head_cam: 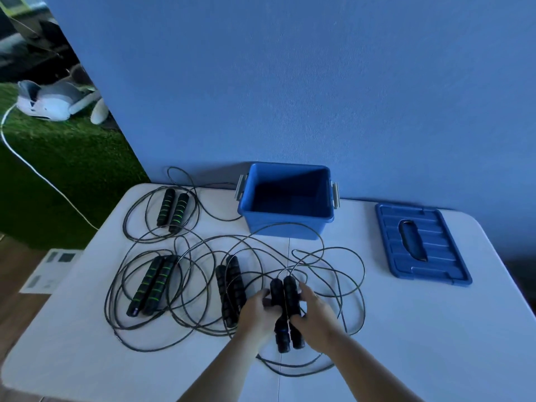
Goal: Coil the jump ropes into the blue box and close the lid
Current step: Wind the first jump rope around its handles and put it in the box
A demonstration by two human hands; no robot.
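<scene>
Gripping one of four jump ropes (277, 288): left hand (256, 311), right hand (311, 311).

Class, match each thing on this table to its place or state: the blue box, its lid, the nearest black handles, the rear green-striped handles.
Things: 1 blue box; 2 lid; 3 nearest black handles; 4 rear green-striped handles.
States: A held by left hand and right hand; B flat on the table, right of the box; C open, nothing seen inside; D untouched, back left.
Pairs: 1-C; 2-B; 3-A; 4-D.
</scene>
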